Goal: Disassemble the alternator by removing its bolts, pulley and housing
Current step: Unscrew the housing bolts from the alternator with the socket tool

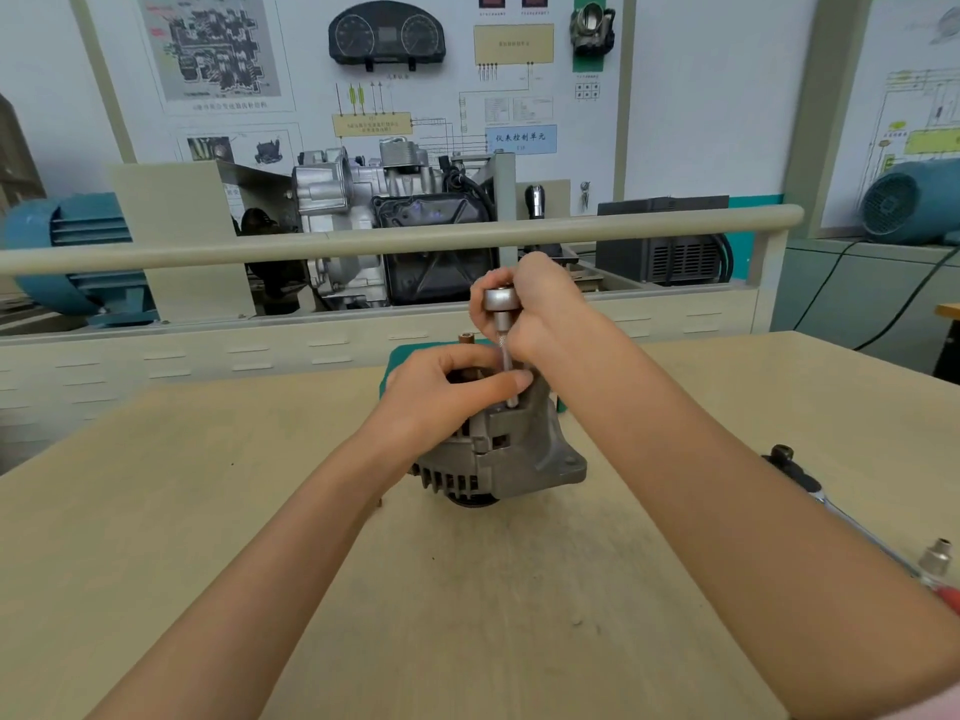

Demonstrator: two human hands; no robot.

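Note:
A grey cast alternator (511,457) stands on end in the middle of the wooden table (208,511). My left hand (447,394) grips its upper part, thumb lying across toward the tool shaft. A silver ratchet with an extension bar (503,330) stands upright, its lower end seated on the alternator's top right edge. My right hand (535,304) is curled round the ratchet's round head. The bolt under the tool tip is hidden.
A long ratchet handle (836,511) and a loose socket (935,556) lie at the table's right edge, with something red (948,597) beside them. A green pad (400,363) sits behind the alternator. Beyond a beige rail (363,239) stand an engine display and blue motors.

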